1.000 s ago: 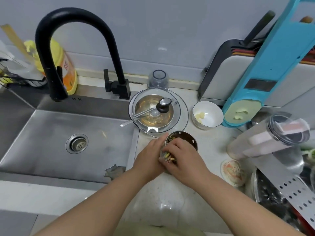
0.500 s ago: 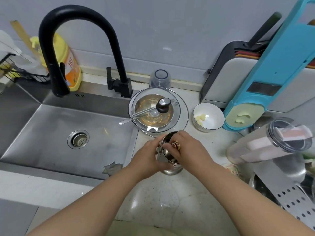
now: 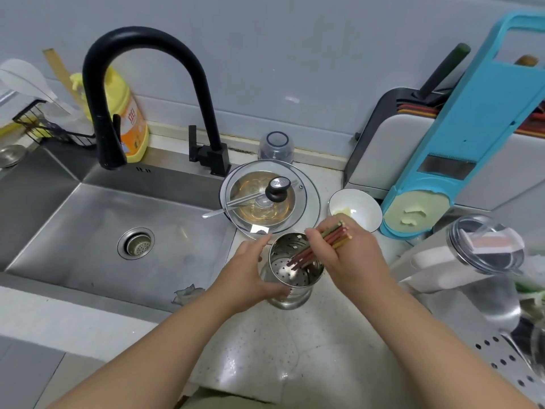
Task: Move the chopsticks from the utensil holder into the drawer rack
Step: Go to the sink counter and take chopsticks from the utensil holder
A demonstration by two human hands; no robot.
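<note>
- Steel utensil holder stands on the speckled counter, left hand clasping its side.
- Right hand grips the coloured chopsticks, tilted, lower tips inside the holder.

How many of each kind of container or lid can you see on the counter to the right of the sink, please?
Perforated steel utensil holder: 1
Glass pot lid: 1
White bowl: 1
Small clear jar: 1
Large clear canister lying on its side: 1
Total: 5
</note>
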